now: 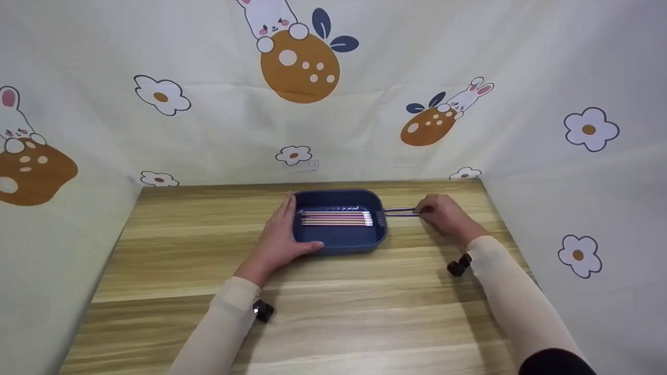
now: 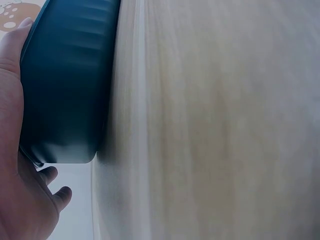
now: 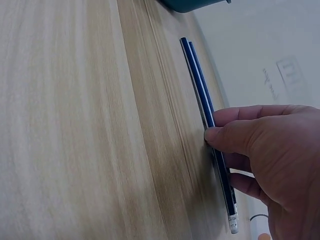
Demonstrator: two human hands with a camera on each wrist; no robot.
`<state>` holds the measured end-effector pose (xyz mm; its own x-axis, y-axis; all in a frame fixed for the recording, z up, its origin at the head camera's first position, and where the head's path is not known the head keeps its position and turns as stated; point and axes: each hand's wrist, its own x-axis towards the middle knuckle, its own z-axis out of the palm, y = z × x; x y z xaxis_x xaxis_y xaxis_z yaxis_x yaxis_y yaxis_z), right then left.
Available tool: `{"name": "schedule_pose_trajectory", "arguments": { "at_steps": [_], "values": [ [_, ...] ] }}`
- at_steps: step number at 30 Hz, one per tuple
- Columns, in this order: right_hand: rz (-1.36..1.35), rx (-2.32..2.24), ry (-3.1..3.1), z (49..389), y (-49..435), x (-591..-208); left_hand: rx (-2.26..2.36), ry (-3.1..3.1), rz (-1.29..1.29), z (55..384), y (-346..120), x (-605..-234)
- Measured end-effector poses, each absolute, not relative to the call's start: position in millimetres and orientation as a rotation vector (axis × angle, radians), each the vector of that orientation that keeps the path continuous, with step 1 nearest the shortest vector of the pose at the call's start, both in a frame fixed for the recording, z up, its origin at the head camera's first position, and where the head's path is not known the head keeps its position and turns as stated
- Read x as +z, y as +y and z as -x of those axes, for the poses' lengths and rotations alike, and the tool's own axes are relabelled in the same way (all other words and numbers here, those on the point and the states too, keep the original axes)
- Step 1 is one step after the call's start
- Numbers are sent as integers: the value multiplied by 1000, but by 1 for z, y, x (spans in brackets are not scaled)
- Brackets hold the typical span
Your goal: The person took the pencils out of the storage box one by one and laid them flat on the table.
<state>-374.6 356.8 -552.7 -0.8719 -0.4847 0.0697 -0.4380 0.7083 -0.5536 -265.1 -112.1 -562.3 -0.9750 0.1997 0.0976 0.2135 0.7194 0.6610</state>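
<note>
A dark blue rectangular tray (image 1: 338, 245) stands on the wooden table, with several striped-looking pencils (image 1: 333, 219) lying side by side in it, pale ends toward the right. My left hand (image 1: 279, 239) holds the tray's left end, thumb along the front wall and fingers toward the back corner; the left wrist view shows the thumb against the tray's side (image 2: 70, 90). To the right of the tray, my right hand (image 1: 445, 216) pinches two blue pencils (image 3: 200, 85) between thumb and fingers. Their white eraser ends point away from the tray.
The wood-grain table (image 1: 344, 312) meets a pale patterned cloth (image 1: 219, 135) behind the tray. More cloth hangs at the left and right sides. Each wrist carries a small black camera, one on the right wrist (image 1: 458, 265).
</note>
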Motion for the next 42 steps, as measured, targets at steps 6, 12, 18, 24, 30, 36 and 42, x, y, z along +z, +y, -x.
{"name": "schedule_pose_trajectory", "arguments": {
  "at_steps": [6,12,18,24,30,36,42],
  "values": [
    [719,-898,2816,374,355,-551,-1122,-2899,340,265,-112,-562],
    [760,-889,2827,373,356,-551,-1122,-2894,353,265,-112,-563],
    [769,-890,2833,374,356,-552,-1119,-2892,357,266,-112,-563],
    [761,-891,2843,373,357,-553,-1107,-2884,379,266,-113,-565],
    [689,-910,2835,372,357,-549,-1118,-2875,366,266,-114,-565],
    [635,-982,2834,368,351,-542,-1117,-2884,355,265,-113,-564],
    [614,-1005,2860,362,338,-533,-1133,-2870,360,265,-112,-564]
  ]
}}
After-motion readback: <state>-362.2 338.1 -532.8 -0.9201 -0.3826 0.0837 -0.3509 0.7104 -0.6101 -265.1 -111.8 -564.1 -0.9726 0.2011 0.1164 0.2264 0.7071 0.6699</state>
